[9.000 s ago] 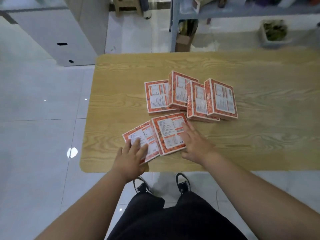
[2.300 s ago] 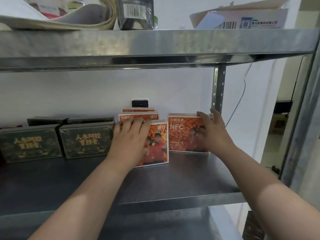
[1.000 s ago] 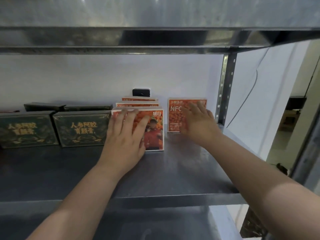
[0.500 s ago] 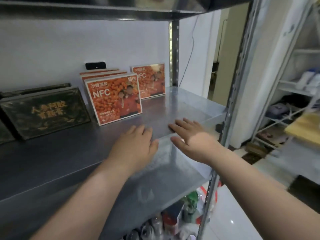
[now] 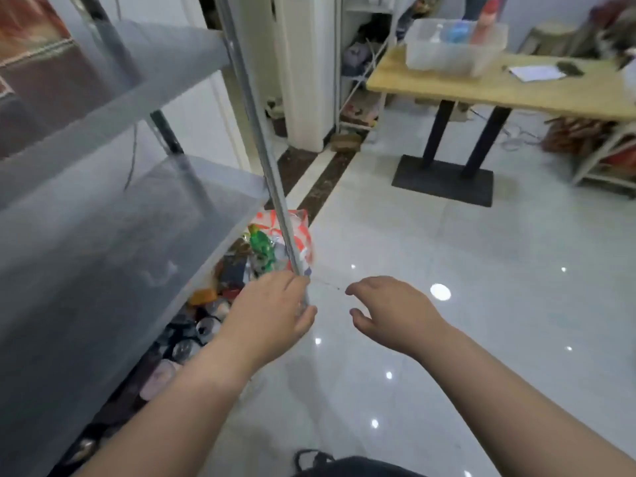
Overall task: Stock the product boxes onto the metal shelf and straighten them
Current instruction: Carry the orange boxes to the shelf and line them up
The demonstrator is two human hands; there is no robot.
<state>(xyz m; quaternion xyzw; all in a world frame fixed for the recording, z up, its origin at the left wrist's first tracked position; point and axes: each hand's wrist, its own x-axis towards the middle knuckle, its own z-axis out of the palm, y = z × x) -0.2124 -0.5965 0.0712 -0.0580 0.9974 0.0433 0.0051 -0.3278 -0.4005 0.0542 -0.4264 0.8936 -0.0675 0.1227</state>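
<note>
The metal shelf [image 5: 113, 98] fills the left side, blurred by motion. An orange product box [image 5: 27, 27] shows only as a smear at the top left corner on that shelf. My left hand [image 5: 272, 311] hangs low beside the shelf's front upright post [image 5: 261, 149], fingers loosely curled, holding nothing. My right hand [image 5: 392, 311] is out over the white tiled floor, fingers apart and empty. Both hands are clear of the shelf boards.
A lower shelf board [image 5: 103, 256] lies under the first. Cans and coloured packets [image 5: 261, 246] crowd the floor beneath. A wooden table [image 5: 499, 91] on a black base stands at the back right with a clear plastic bin [image 5: 451, 46]. Shiny tiled floor [image 5: 447, 287] lies between.
My view has swung right and down, away from the stocked boxes. Both hands came off the shelf board and dropped over the floor, empty.
</note>
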